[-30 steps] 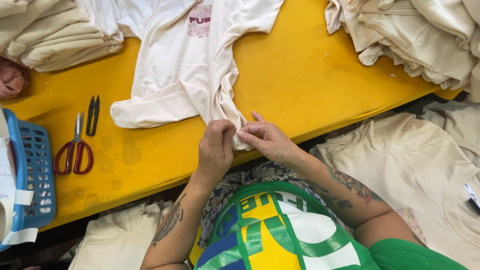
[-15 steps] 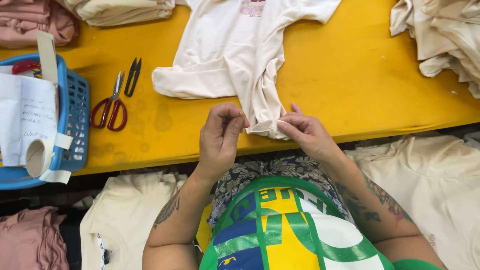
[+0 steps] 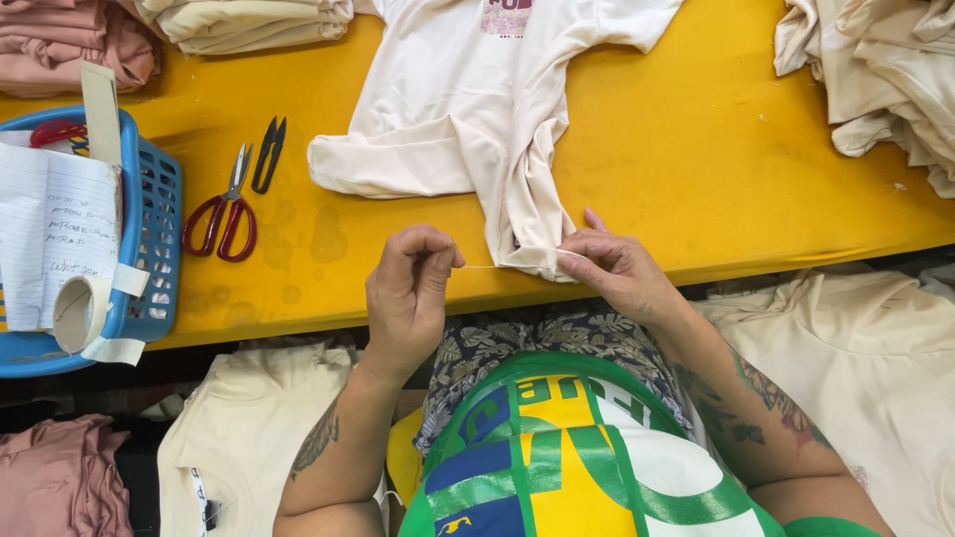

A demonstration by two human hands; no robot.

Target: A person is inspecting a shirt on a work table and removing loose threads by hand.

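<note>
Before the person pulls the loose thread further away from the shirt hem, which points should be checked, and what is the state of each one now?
1. Left hand pinches the thread: ok, fingers closed on it.
2. Right hand holds down the hem of the cream shirt: ok, at the table edge.
3. Thread is taut between both hands: ok, it runs straight.
4. Thread snips are within reach: ok, beside the red scissors, left of the hands.
5. Thread is detached from the seam: cannot tell, too fine.
</note>
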